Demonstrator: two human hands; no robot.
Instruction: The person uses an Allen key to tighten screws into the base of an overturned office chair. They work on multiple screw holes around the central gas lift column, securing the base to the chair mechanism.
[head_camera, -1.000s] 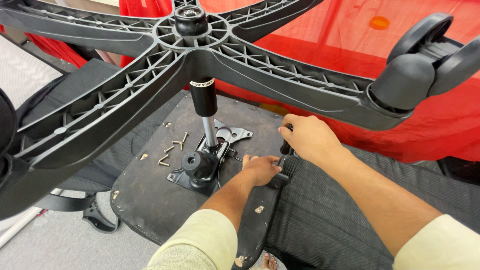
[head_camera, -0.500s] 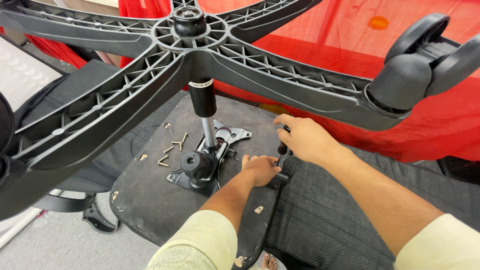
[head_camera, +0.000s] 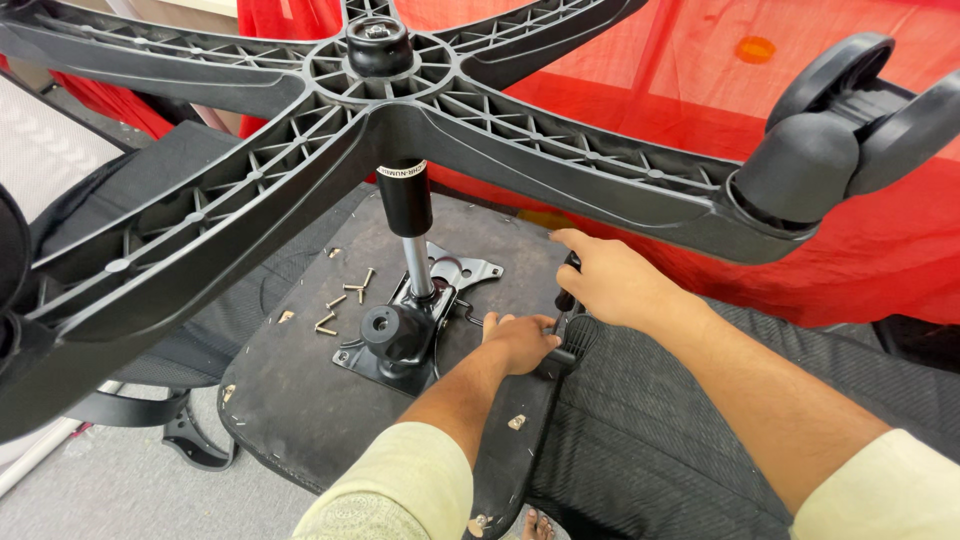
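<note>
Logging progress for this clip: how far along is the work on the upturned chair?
Looks done: the star base with its wheel stands on the post, which rises from the metal plate lying on the seat underside. In hand: the right hand grips a thin dark tool, while the left hand steadies the armrest bracket. Seemingly left: loose screws remain beside the plate.

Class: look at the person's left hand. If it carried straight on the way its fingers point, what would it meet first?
Probably the black tool gripped by the right hand; the left hand already sits beside it on the armrest bracket, though depth is unclear.
</note>
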